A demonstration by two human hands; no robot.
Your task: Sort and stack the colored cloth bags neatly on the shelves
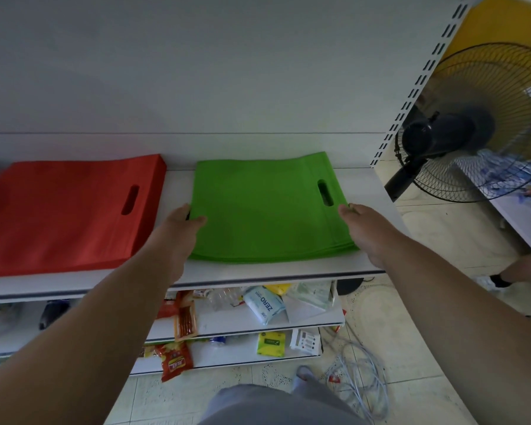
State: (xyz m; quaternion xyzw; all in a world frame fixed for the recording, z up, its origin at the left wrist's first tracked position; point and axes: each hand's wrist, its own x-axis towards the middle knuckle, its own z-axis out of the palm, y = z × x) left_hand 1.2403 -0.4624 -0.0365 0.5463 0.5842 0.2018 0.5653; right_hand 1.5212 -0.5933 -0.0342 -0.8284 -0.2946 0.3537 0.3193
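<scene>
Both hands grip the green bag stack point(267, 207): left hand point(178, 228) pinching its left edge, right hand point(365, 228) against its right edge, on the shelf point(258, 269).

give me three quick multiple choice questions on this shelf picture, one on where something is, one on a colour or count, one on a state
1. Where does the red stack lie relative to the green stack?
A. to its left on the same shelf
B. on top of it
C. on the floor

2. What colour are the bags between the two hands?
A. blue
B. green
C. yellow

3. How do the hands meet the green stack?
A. both hang away from it
B. one lifts it high
C. one at each side edge

Answers: 1 A, both stacks lie on the white shelf. 2 B, green. 3 C, the left hand and right hand flank it.
</scene>
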